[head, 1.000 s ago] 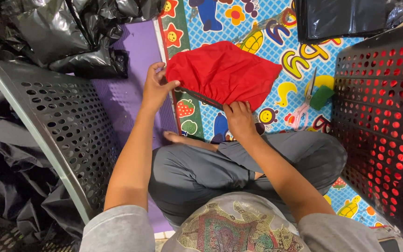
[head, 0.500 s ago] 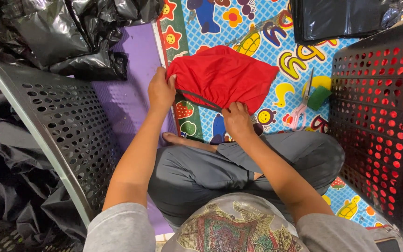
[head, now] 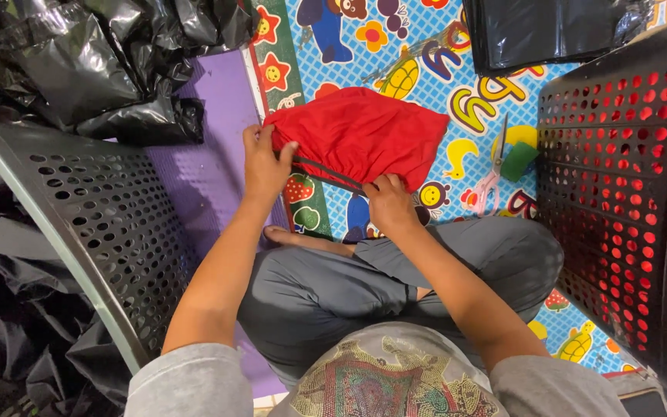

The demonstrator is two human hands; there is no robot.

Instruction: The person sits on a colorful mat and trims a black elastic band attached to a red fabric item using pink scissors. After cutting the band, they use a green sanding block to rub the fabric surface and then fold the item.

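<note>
Red, soft cloth forms the folded garment (head: 360,135), which lies on a brightly printed play mat (head: 434,62) in front of a person sitting cross-legged in grey trousers. The left hand (head: 265,164) grips the garment's near left corner, thumb pressed on top of the fabric; the right hand (head: 387,202) pinches the near right edge, fingers curled over the dark trim that runs along that hem between the two hands. A black perforated plastic basket (head: 94,224) stands to the left, tilted, its wall pierced by regular round holes; what it contains cannot be told from this view. A second black perforated basket (head: 619,177) stands to the right, and red material shows through its holes. Glossy, crumpled black plastic bags (head: 110,62) are heaped at upper left, beside a purple mat (head: 210,170) with a smooth surface. A flat black plastic bag (head: 550,31) rests at the top edge. Scissors (head: 494,174) with pale handles and a small green block (head: 520,161) lie on the play mat between the garment and the right basket.
</note>
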